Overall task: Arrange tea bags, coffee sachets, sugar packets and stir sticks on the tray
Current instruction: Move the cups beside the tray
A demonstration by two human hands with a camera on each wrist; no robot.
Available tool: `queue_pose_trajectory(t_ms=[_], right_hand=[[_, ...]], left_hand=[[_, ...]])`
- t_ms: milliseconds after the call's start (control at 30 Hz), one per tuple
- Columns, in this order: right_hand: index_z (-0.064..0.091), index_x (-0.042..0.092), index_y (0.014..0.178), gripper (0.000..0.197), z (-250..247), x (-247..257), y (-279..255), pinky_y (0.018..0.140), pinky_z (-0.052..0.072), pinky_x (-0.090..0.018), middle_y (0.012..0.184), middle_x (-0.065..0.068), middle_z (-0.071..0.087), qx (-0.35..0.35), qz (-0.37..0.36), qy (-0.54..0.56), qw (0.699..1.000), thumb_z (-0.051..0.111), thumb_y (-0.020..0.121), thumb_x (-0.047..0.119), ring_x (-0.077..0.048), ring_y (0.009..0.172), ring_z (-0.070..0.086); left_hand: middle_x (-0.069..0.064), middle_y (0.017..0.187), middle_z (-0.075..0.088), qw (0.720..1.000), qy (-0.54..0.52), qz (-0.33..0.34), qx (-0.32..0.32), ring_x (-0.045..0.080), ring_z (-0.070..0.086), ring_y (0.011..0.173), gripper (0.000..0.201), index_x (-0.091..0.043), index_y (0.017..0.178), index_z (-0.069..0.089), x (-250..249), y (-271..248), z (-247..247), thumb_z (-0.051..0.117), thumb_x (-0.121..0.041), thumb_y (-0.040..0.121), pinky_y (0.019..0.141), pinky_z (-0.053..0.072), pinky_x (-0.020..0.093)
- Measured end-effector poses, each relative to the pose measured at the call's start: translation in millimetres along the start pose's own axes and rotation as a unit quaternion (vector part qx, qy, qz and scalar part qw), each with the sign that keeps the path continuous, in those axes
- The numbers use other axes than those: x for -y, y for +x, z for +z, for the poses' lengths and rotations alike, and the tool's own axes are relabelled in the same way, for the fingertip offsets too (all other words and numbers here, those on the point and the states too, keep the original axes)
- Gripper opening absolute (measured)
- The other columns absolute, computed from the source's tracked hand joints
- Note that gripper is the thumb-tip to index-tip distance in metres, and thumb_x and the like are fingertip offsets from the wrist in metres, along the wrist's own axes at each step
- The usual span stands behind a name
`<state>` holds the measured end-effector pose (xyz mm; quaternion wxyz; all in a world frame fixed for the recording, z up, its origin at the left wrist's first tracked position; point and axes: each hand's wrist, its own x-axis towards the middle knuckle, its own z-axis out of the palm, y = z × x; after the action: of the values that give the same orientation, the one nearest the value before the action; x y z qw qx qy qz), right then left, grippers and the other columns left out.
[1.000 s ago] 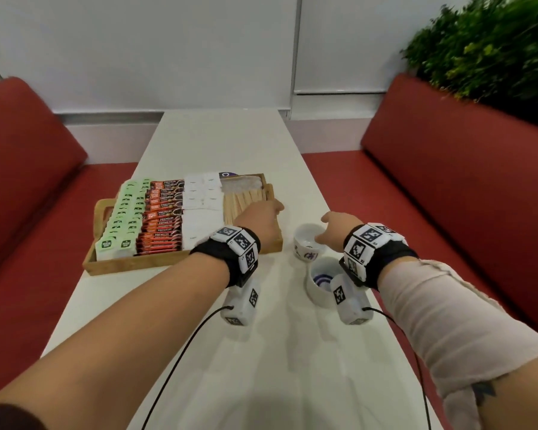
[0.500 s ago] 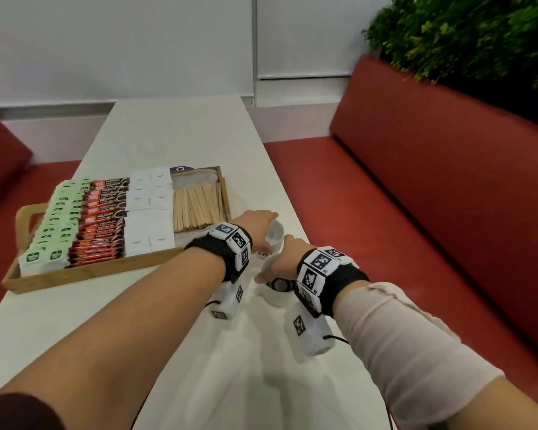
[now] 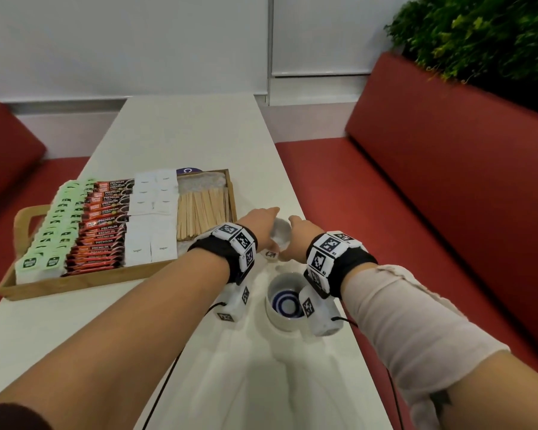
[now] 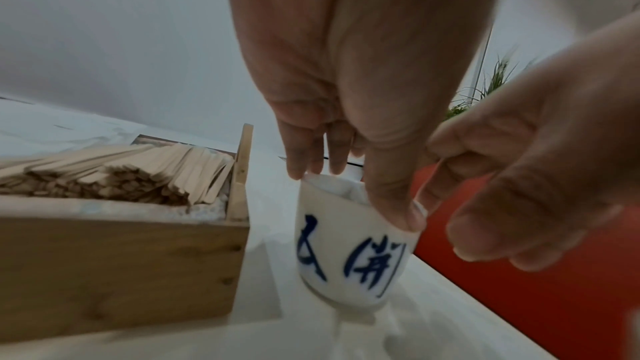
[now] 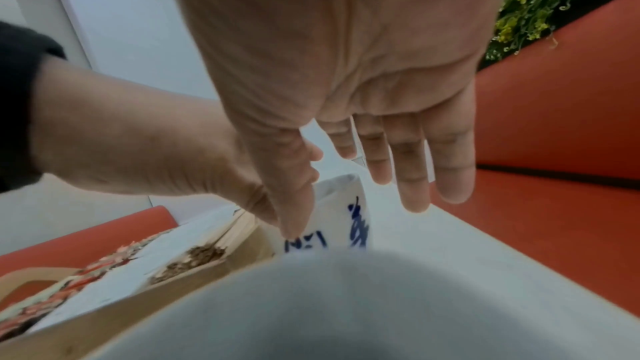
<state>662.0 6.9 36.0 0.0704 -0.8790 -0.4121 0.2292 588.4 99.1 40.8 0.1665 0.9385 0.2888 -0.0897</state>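
The wooden tray [image 3: 75, 282] sits on the white table [image 3: 180, 135]. It already looks full. Green tea bags [image 3: 48, 234] are on its left side, then red coffee sachets [image 3: 101, 225], then white sugar packets [image 3: 151, 218], and the stir sticks [image 3: 201, 211] lie on the right side.

The left hand [image 3: 260, 225] holds a small white cup [image 4: 349, 245] with blue writing, just beside the tray's right wall. Its thumb presses the near side and its fingers [image 4: 304, 158] touch the far rim, so it pinches the cup. The cup is tipped a little. The right hand [image 3: 297, 235] is close to the same cup with its fingers straight and spread. The blur makes it hard to tell whether its thumb touches the cup.

A second cup [image 3: 284, 305] with blue rings inside stands nearer to the person.

The sorting seems done, so this step is probably moving the cups. Next, the held cup needs a steady lift and a free spot to set it down upright.
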Motion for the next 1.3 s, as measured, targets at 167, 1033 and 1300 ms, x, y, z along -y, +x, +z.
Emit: queue_pose_trajectory(t_ms=[167,1033,1300], right_hand=[[0.020,0.017,0.148,0.102,-14,6,38,0.093,0.050,-0.043,0.133,-0.009,0.050,0.022,-0.039,-0.056,0.997,0.082,0.068,0.023,-0.027,0.113,0.057],[0.042,0.014,0.137,0.086,-25,4,84,0.090,0.044,-0.033,0.127,-0.008,0.049,0.025,-0.132,-0.139,0.981,0.083,0.065,0.039,-0.025,0.114,0.052],[0.039,0.011,0.140,0.085,-42,17,108,0.100,0.042,-0.035,0.134,-0.010,0.048,0.026,-0.158,-0.169,0.972,0.081,0.070,0.033,-0.027,0.120,0.050]], left_hand=[[0.010,0.140,0.047,0.998,-0.055,-0.021,-0.030,0.026,0.047,0.126,0.098,-0.011,0.147,0.027,8,19,-5,0.084,-0.023,0.068,0.100,0.041,0.035],[-0.003,0.138,0.047,0.896,0.156,0.407,0.089,0.020,0.044,0.123,0.074,-0.026,0.138,0.045,-7,-44,9,0.073,-0.045,0.072,0.093,0.049,0.042],[-0.002,0.142,0.044,0.922,0.159,0.350,0.034,0.017,0.044,0.125,0.069,-0.026,0.141,0.042,14,-10,-6,0.067,-0.038,0.079,0.089,0.035,0.020]])
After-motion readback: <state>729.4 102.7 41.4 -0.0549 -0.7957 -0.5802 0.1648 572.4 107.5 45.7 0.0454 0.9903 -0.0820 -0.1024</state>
